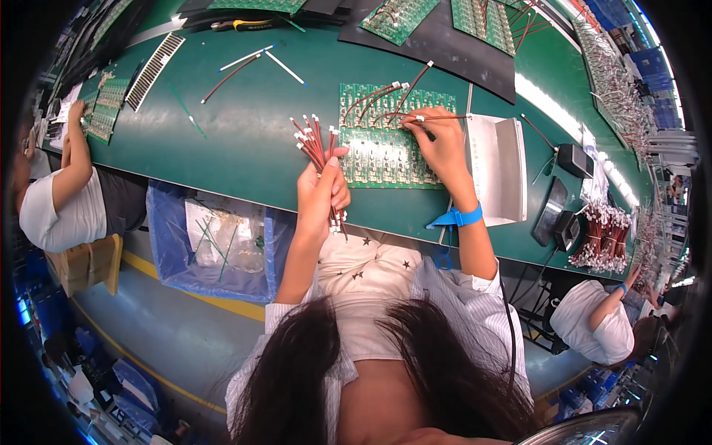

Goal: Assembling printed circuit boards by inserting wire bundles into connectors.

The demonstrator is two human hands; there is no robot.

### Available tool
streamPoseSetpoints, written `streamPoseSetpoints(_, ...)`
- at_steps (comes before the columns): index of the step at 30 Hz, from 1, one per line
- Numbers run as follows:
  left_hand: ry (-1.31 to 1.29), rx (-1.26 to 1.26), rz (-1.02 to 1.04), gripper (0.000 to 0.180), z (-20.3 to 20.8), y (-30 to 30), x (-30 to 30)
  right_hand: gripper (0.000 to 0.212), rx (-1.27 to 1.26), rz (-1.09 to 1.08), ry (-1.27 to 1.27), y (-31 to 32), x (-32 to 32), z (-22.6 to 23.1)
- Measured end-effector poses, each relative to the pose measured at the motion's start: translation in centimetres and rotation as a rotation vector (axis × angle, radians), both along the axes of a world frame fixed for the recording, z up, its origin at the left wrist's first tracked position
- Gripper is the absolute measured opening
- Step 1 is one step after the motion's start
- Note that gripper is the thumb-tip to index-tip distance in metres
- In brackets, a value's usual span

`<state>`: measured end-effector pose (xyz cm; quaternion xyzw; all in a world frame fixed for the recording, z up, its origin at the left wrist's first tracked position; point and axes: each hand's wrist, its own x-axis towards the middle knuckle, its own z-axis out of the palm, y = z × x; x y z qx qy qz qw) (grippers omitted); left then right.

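My left hand (323, 191) is closed round a bundle of red-and-black wire cables (314, 145), their white connectors fanned out above the thumb. Over the green circuit board panel (382, 162), my right hand (445, 144) pinches a single wire cable (448, 117) that has a white connector near the fingertips. Whether that connector touches the board cannot be made out. Several cables stand or lie along the panel's upper rows, one of them a raised cable (417, 80). Around my right wrist is a blue strap (461, 217).
A white metal tray (512, 170) stands right of the panel. Loose wires (285, 68) lie on the green table (245, 141). Bundled cables (602, 237) sit at the right, near black boxes (575, 159). A blue-lined bin (167, 245) is below the table edge. Other people work at both sides.
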<state>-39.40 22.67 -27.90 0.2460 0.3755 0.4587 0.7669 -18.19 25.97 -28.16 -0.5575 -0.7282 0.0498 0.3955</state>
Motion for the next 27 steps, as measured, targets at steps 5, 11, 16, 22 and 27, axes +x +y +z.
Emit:
streamPoseSetpoints(5,-0.008,0.003,-0.014,0.022,0.1,0.2,0.0,0.004,0.038,-0.05,-0.072,-0.2,-0.5,-0.2)
streamPoseSetpoints(11,-0.025,0.022,-0.016,0.021,0.8,0.1,0.0,0.006,0.114,-0.114,-0.113,-0.5,-1.4,-0.5)
streamPoseSetpoints(16,-0.024,0.045,-0.036,0.02,1.7,-0.6,-0.1,0.009,0.121,-0.144,-0.122,-0.6,-1.3,-1.0)
streamPoseSetpoints(22,-0.016,0.085,-0.038,0.019,2.1,-1.5,-0.6,0.011,0.117,-0.168,-0.092,-1.1,-0.6,0.0)
streamPoseSetpoints(27,-0.052,0.109,-0.038,0.019,2.2,-1.9,-0.9,0.027,-0.101,-0.456,-0.065,-5.2,1.0,0.4)
